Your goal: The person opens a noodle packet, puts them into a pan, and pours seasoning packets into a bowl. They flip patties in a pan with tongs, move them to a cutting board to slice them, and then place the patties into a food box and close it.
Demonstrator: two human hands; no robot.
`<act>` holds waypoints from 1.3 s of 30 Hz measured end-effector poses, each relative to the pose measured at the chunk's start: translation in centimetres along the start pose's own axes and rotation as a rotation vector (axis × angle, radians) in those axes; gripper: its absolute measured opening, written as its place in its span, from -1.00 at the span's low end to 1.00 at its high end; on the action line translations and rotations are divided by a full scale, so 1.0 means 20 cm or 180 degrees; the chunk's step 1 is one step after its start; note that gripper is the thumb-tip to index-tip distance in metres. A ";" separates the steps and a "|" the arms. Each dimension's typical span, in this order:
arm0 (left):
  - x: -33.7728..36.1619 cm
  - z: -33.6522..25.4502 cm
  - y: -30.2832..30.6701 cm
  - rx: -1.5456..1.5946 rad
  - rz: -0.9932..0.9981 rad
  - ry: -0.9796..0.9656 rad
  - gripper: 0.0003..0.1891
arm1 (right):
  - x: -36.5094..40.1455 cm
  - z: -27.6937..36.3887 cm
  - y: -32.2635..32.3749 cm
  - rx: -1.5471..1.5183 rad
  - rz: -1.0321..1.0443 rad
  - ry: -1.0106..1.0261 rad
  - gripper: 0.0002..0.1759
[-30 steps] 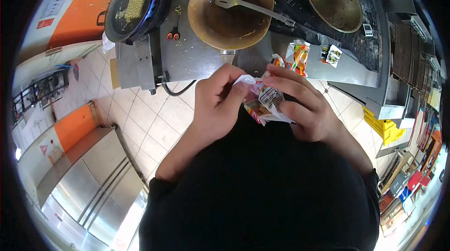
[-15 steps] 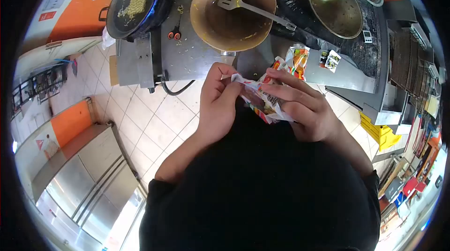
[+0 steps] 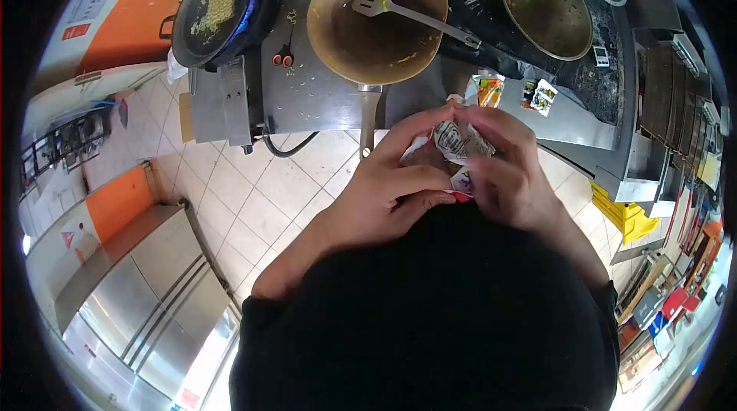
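Observation:
A crumpled instant-noodle wrapper (image 3: 454,140), white with red at its lower edge, is held close in front of my chest. My left hand (image 3: 388,184) grips its left side, thumb and fingers bent around it. On the other side, the fingers of my right hand (image 3: 513,169) are curled over the wrapper. The fingertips of both hands come together at its far end. Its contents are mostly hidden. Just beyond my right hand, a colourful packet (image 3: 489,91) lies on the counter, beside small seasoning sachets (image 3: 543,97).
A noodle block (image 3: 221,5) lies in a black pan (image 3: 184,42) over a blue flame. The large frying pan (image 3: 325,42) holds a slotted turner (image 3: 373,1), its handle (image 3: 368,123) overhanging the counter edge. Scissors (image 3: 284,56) lie between the pans. A metal bowl (image 3: 546,23) stands right.
My left hand has moved right and wrapped lower around the wrapper. The wrapper is now more bunched between my hands, which are closer together. The frying pan's handle has come into view.

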State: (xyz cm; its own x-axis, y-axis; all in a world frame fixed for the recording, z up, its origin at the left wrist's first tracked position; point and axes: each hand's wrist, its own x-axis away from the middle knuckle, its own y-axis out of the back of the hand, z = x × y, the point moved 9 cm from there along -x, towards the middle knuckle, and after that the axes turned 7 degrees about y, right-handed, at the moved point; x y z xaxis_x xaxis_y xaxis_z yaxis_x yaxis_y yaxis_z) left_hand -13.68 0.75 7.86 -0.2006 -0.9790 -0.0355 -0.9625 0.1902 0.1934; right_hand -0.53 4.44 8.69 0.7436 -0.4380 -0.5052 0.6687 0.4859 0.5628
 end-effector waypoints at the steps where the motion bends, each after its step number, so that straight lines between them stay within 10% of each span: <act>1: 0.00 0.00 -0.01 0.0011 0.0077 0.0038 -0.82 | -0.03 0.04 0.04 0.0064 0.0010 0.0116 -0.49; 6: -0.04 -0.07 -0.01 -0.0160 0.0209 -0.0028 -0.83 | -0.09 0.07 0.09 0.0259 0.0812 -0.0411 -0.72; 15: -0.02 -0.09 -0.07 0.0455 0.0235 -0.0572 -0.81 | 0.12 -0.05 0.19 -0.0979 -0.0880 -0.1072 -0.88; 18: -0.03 -0.07 -0.06 0.0156 0.0297 -0.0528 -0.70 | 0.07 -0.01 0.18 -0.0630 -0.0556 -0.0949 -0.87; 20: -0.04 0.01 -0.03 0.0426 0.0049 -0.0235 -0.39 | 0.10 -0.04 0.17 -0.0932 -0.0834 -0.1242 -0.86; 21: -0.05 0.08 -0.05 0.1027 0.0065 -0.0011 0.10 | 0.13 -0.08 0.17 -0.1240 -0.1096 -0.1529 -0.84; 25: -0.14 0.20 -0.08 0.0322 0.0321 0.0325 0.54 | 0.07 -0.05 0.14 -0.1726 -0.1109 -0.1156 -0.81; 28: -0.17 0.32 -0.14 0.2080 0.0416 0.1205 0.44 | 0.02 -0.01 0.21 -0.1659 -0.1108 -0.0947 -0.70; 32: -0.18 0.14 -0.15 -0.0019 0.0902 -0.0246 0.35 | -0.09 0.06 0.36 0.0460 -0.0065 -0.0275 -0.42; 39: -0.20 0.09 -0.20 0.0603 0.1512 0.0140 0.16 | -0.14 0.04 0.18 0.0570 0.1520 -0.0517 -0.51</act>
State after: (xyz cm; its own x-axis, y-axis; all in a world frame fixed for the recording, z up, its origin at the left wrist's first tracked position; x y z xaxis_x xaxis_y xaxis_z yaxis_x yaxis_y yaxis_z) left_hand -9.38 4.09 5.40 -0.6199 -0.7828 0.0552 -0.7841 0.6207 -0.0031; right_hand -0.27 6.79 12.65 0.9458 -0.3180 -0.0658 0.2347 0.5294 0.8153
